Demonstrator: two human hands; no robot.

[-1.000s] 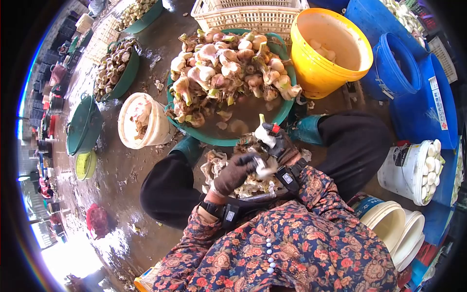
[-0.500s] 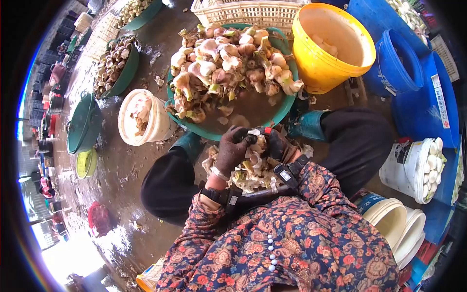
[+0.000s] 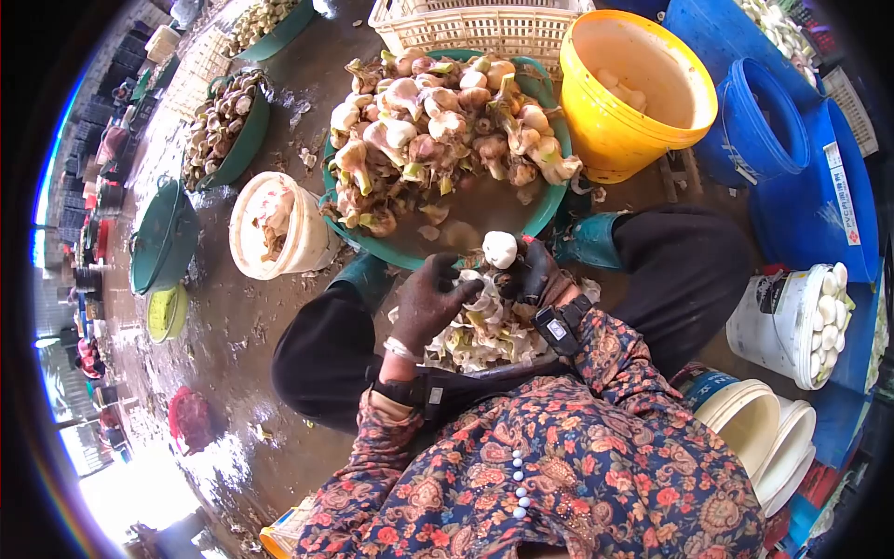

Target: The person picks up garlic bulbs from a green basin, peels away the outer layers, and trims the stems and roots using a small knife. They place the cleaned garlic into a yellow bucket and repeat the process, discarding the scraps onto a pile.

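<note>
A white peeled garlic bulb (image 3: pixel 500 250) sits at the fingertips of my gloved right hand (image 3: pixel 533 277), which is closed on it. A small red piece shows at that hand's top; what it belongs to is hidden. My left hand (image 3: pixel 431 303), in a dark glove, is left of the bulb, apart from it, with thumb and fingers spread. Below both hands, a heap of garlic skins (image 3: pixel 489 331) lies in my lap between my legs. Just beyond the hands stands a green tub (image 3: pixel 538 219) piled with unpeeled garlic bulbs (image 3: pixel 438 121).
A yellow bucket (image 3: pixel 596 112) and a blue bucket (image 3: pixel 745 140) stand at the right. A white bucket (image 3: pixel 312 242) with garlic skins is at the left. Another white bucket (image 3: pixel 768 321), full of peeled bulbs, is by my right knee. A cream crate (image 3: pixel 484 33) stands behind the tub.
The hands have separated: my left hand has moved left and down and its fingers have spread. The peeled white bulb now shows clearly in my right hand.
</note>
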